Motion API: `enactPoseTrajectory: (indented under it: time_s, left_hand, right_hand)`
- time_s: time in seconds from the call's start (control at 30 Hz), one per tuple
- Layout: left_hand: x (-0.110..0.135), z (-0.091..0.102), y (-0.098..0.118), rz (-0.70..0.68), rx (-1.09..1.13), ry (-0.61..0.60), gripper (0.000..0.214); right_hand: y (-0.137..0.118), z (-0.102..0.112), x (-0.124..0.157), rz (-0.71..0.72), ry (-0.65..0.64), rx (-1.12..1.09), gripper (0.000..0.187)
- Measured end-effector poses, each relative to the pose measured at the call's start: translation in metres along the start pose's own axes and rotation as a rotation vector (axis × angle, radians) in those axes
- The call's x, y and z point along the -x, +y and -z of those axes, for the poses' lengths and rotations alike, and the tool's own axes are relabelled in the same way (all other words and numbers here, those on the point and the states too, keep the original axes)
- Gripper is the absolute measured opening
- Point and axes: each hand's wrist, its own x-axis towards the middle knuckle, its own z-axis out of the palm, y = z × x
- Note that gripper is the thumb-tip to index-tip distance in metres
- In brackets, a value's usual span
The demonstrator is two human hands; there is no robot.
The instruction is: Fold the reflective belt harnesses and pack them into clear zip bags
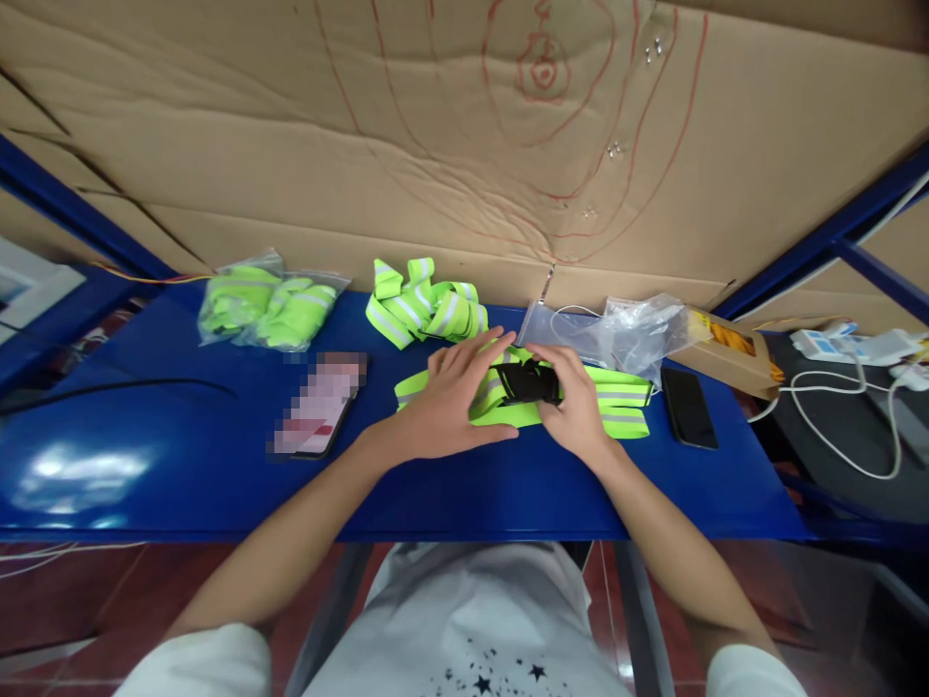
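Note:
A neon-yellow reflective belt [622, 395] with grey stripes lies folded flat in front of me. Its black plastic buckle [521, 383] sits at the middle, between my hands. My left hand [454, 397] rests over the belt's left part, fingers stretched forward and thumb spread out along the near edge. Around the buckle's right end, the thumb and fingers of my right hand [573, 399] are bent and closed. Behind my left hand is a loose heap of the same reflective strap [421, 305]. The fingertips of my right hand are partly hidden.
Two clear bags of yellow strap [268, 302] lie at the back left of the blue table [181, 465]. A lit phone [323, 405] is left, a dark phone [688, 409] right. Empty plastic bags [616, 329] and a cardboard box [736, 353] stand against the cardboard wall [435, 116].

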Motion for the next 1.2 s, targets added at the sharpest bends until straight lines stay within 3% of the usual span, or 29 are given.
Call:
enactPoseTrajectory:
  time_s: [0.07, 0.2, 0.37, 0.43, 0.5, 0.6, 0.73, 0.87, 0.93, 1.0, 1.1, 1.2]
  left_hand:
    - [-0.001, 0.015, -0.001, 0.008, 0.047, 0.018, 0.107]
    - [-0.002, 0.023, 0.001, -0.048, 0.301, 0.044, 0.076]
    - [-0.013, 0.033, 0.031, -0.086, 0.658, 0.155, 0.057]
    - [-0.021, 0.046, 0.047, -0.062, 0.872, 0.186, 0.054]
    - [-0.028, 0.059, 0.057, -0.030, 1.115, 0.172, 0.053]
    - [-0.036, 0.067, 0.053, -0.012, 1.369, 0.125, 0.059]
    - [-0.026, 0.045, 0.020, 0.197, 1.519, 0.003, 0.072]
    - [0.000, 0.006, 0.000, 0.391, 1.600, -0.347, 0.063]
    - [0.009, -0.008, -0.001, 0.438, 1.562, -0.440, 0.058]
    - [0.013, -0.015, -0.001, 0.416, 1.473, -0.411, 0.051]
    - [0.010, -0.017, -0.004, 0.278, 1.300, -0.269, 0.046]
    - [0.008, -0.019, -0.008, 0.266, 1.094, -0.110, 0.050]
  right_hand:
    - [-0.002, 0.010, -0.003, -0.031, 0.008, -0.124, 0.074]
    - [-0.021, 0.022, -0.013, -0.001, -0.099, -0.197, 0.076]
    - [-0.057, 0.043, -0.039, 0.057, -0.093, -0.233, 0.069]
    - [-0.065, 0.055, -0.054, 0.014, -0.099, -0.396, 0.069]
    - [-0.067, 0.065, -0.068, -0.062, -0.149, -0.598, 0.085]
    - [-0.055, 0.066, -0.075, -0.257, -0.300, -0.866, 0.093]
    - [-0.030, 0.046, -0.061, -0.532, -0.501, -1.092, 0.056]
    - [-0.012, 0.028, -0.037, -0.652, -0.456, -1.058, 0.044]
    - [-0.008, 0.024, -0.028, -0.657, -0.410, -1.033, 0.042]
    - [-0.005, 0.022, -0.021, -0.647, -0.401, -1.011, 0.040]
    - [-0.005, 0.011, -0.012, -0.609, -0.401, -0.924, 0.037]
    - [-0.004, -0.009, -0.004, -0.537, -0.322, -0.782, 0.036]
